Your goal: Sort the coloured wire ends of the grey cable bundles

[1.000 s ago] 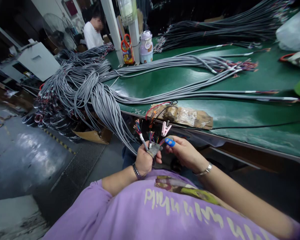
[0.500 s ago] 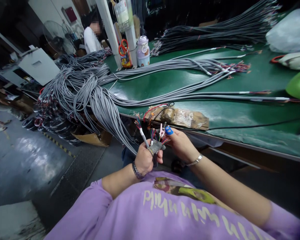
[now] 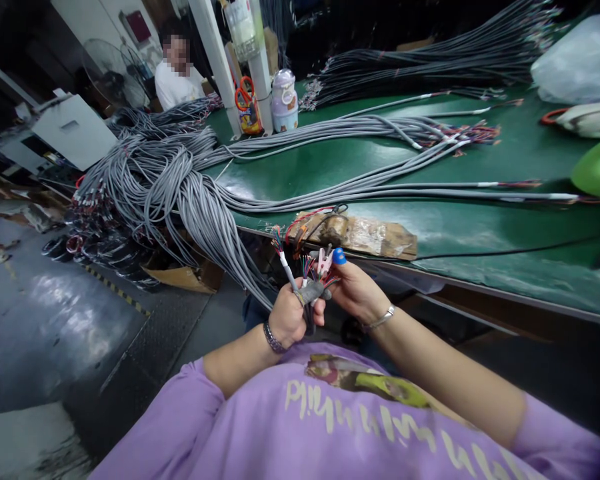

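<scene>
My left hand (image 3: 287, 313) is closed around grey cables, its thumb wrapped in a grey cover. A grey cable (image 3: 286, 268) sticks up from the fist, with a white band and fanned thin coloured wires at its end. Beside it, another bunch of coloured wires (image 3: 307, 268) rises above the thumb. My right hand (image 3: 357, 290), a blue cover on its thumb, is closed in a pinch at a small pink clip (image 3: 325, 262) just above these wires. Its other fingertips are mostly hidden behind the clip and wires.
Grey cables (image 3: 180, 177) heap over the green table (image 3: 290, 177)'s left end. A taped wooden board (image 3: 380, 237) lies at the near edge. Scissors (image 3: 245, 93) and a lilac bottle (image 3: 285, 100) stand by a post. Black cables (image 3: 405, 70) lie behind. A person (image 3: 175, 83) sits far left.
The pink clip has turned and shows more fully; my right thumb has shifted slightly upward. My left hand keeps its hold on the cables. The person at the back has moved left and turned.
</scene>
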Demonstrator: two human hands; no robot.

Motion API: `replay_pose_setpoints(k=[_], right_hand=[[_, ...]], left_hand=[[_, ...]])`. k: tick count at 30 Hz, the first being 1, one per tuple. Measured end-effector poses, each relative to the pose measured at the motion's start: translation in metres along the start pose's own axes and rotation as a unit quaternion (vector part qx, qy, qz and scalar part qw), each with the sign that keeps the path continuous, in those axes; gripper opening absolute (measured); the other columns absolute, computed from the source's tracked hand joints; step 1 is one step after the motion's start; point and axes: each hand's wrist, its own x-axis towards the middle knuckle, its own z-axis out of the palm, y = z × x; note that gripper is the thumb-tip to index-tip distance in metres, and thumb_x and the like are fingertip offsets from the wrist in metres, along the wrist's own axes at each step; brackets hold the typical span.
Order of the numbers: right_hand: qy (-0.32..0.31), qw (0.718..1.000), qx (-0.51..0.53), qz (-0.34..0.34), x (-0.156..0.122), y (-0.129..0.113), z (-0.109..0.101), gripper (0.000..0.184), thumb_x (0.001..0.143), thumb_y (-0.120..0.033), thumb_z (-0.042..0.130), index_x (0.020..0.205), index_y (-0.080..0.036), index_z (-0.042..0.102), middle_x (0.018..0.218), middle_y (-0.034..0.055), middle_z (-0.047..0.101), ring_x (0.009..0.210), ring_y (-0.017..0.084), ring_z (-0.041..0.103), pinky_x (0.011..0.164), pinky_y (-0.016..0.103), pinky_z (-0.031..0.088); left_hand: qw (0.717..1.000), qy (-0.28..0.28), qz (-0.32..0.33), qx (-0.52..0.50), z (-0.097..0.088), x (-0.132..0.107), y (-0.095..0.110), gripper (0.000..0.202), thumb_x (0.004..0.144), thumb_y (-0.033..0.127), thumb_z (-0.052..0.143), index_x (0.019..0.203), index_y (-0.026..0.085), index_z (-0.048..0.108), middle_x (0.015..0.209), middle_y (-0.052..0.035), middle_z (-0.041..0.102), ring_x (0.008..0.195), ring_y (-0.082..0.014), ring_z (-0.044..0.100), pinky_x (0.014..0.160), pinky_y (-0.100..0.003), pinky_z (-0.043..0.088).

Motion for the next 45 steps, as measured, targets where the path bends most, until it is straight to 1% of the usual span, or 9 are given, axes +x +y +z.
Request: replay_pose_setpoints(k=[6,13,18,21,24,29,31,36,45], right_hand=[[-0.001,1.000,0.002,0.003,0.002,0.001,-0.002,0.041,0.073,-0.060,0.072,0.072,-0.019,0.066,0.064,0.0030,0.066,0.062,0.017,0.061,0.063,0.029,0.052],[0.017,0.998,0.048,0.031,-0.006,-0.006,0.009,0.042,0.074,-0.062,0.069,0.073,-0.020,0.065,0.066,-0.0001,0.065,0.058,0.013,0.056,0.059,0.026,0.049],[0.031,0.998,0.048,0.031,-0.009,-0.012,0.014,0.031,0.071,-0.050,0.077,0.075,-0.021,0.066,0.068,-0.0014,0.064,0.057,0.012,0.052,0.055,0.024,0.045],[0.042,0.998,0.021,0.031,-0.009,-0.013,0.013,0.032,0.065,-0.047,0.082,0.072,-0.019,0.067,0.063,-0.0015,0.061,0.056,0.011,0.050,0.054,0.023,0.044],[0.054,0.998,0.003,0.024,-0.009,-0.012,0.012,0.038,0.063,-0.053,0.081,0.072,-0.018,0.068,0.065,-0.0015,0.062,0.056,0.010,0.049,0.056,0.023,0.045],[0.086,0.988,-0.108,-0.070,-0.010,-0.006,0.010,0.047,0.074,-0.067,0.065,0.068,-0.021,0.066,0.061,-0.0008,0.059,0.055,0.012,0.049,0.054,0.026,0.042],[0.072,0.990,-0.105,-0.058,-0.009,-0.005,0.010,0.050,0.073,-0.070,0.064,0.068,-0.021,0.066,0.061,0.0008,0.060,0.056,0.013,0.051,0.055,0.027,0.043],[0.034,0.999,-0.019,0.024,-0.003,-0.004,0.010,0.050,0.068,-0.071,0.068,0.072,-0.021,0.069,0.064,0.0042,0.065,0.058,0.017,0.056,0.056,0.030,0.049],[0.053,0.999,-0.006,-0.001,0.004,0.002,0.005,0.048,0.070,-0.069,0.068,0.069,-0.021,0.067,0.060,0.0017,0.064,0.053,0.015,0.056,0.056,0.030,0.051]], left_hand=[[1.000,0.008,-0.017,0.012,0.000,0.000,-0.001,0.042,0.062,0.051,0.076,0.067,0.017,0.051,0.045,0.0035,0.052,0.033,-0.0082,0.043,0.035,-0.020,0.036],[0.999,0.019,0.005,0.028,0.001,-0.002,-0.001,0.044,0.063,0.053,0.076,0.068,0.017,0.051,0.046,0.0039,0.052,0.034,-0.0081,0.044,0.035,-0.020,0.036],[0.998,0.024,0.033,0.041,0.001,-0.010,-0.004,0.045,0.063,0.053,0.077,0.070,0.017,0.052,0.047,0.0040,0.053,0.034,-0.0085,0.046,0.034,-0.020,0.036],[0.997,0.037,0.049,0.042,0.002,-0.014,-0.005,0.045,0.064,0.054,0.076,0.071,0.016,0.053,0.048,0.0036,0.054,0.035,-0.0083,0.047,0.035,-0.020,0.038],[0.996,0.057,0.058,0.039,0.005,-0.014,-0.005,0.046,0.064,0.055,0.076,0.072,0.016,0.054,0.049,0.0036,0.055,0.034,-0.0077,0.046,0.034,-0.019,0.037],[0.995,0.062,0.059,0.042,0.010,-0.012,-0.005,0.045,0.065,0.055,0.076,0.072,0.014,0.057,0.050,0.0031,0.055,0.035,-0.0073,0.047,0.034,-0.019,0.037],[0.996,0.063,0.056,0.042,0.012,-0.012,-0.004,0.045,0.065,0.054,0.076,0.072,0.014,0.057,0.049,0.0032,0.055,0.035,-0.0070,0.047,0.035,-0.019,0.036],[0.995,0.063,0.059,0.040,0.013,-0.010,-0.004,0.045,0.064,0.054,0.076,0.071,0.016,0.054,0.050,0.0036,0.055,0.035,-0.0071,0.047,0.035,-0.018,0.036],[0.995,0.068,0.054,0.052,0.008,-0.007,-0.009,0.045,0.065,0.054,0.075,0.071,0.016,0.054,0.050,0.0039,0.055,0.035,-0.0067,0.046,0.035,-0.018,0.035]])
